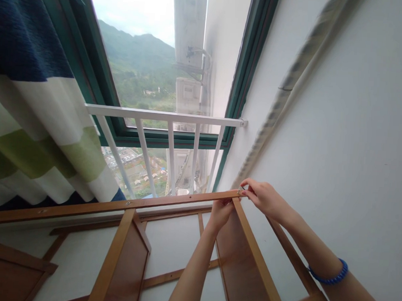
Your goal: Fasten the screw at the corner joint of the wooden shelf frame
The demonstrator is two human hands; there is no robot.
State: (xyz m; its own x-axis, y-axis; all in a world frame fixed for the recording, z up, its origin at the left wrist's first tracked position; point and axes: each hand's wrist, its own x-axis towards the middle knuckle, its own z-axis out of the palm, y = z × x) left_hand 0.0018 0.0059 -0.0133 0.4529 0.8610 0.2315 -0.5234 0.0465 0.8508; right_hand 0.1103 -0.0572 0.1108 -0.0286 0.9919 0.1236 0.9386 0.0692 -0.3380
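Observation:
A long wooden rail (170, 200) runs across the view and meets an upright wooden post (257, 256) at its right end. My left hand (221, 212) is closed around the joint from below, its fingertips partly hidden behind the wood. Above the rail's end, my right hand (260, 196) pinches with thumb and forefinger at a small metal piece (239, 192), which looks like a bolt or screw head. Its exact kind is too small to tell. A brown panel (240, 262) stands beside the post, below my left hand.
A second post (111, 258) with a panel supports the rail's middle. White railing bars (165, 116) and a green-framed window (240, 66) lie beyond. A striped curtain (37, 99) hangs at left, and a white wall (351, 146) with a wrapped pipe (279, 101) rises at right.

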